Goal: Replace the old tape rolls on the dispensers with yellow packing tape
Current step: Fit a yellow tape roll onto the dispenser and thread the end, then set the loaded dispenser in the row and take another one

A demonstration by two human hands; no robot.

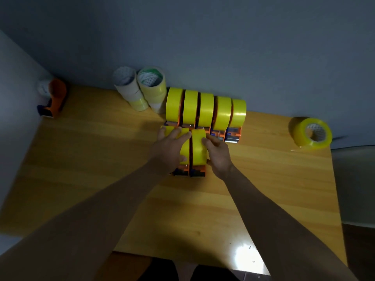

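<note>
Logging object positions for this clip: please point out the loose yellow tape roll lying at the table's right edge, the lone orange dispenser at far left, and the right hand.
Loose yellow tape roll [298, 133]: head view, its outer yellow band.
Lone orange dispenser [57, 92]: head view, its orange top.
Right hand [218, 154]: head view, back of hand.

I'm at a packing workstation in a plain room: a wooden desk [101, 159] against a bare grey-blue wall [203, 47], with loaded tape dispensers [205, 110] lined along that wall.

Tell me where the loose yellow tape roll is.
The loose yellow tape roll lies on its side at the table's far right, by the wall, right of the dispenser row.
</note>
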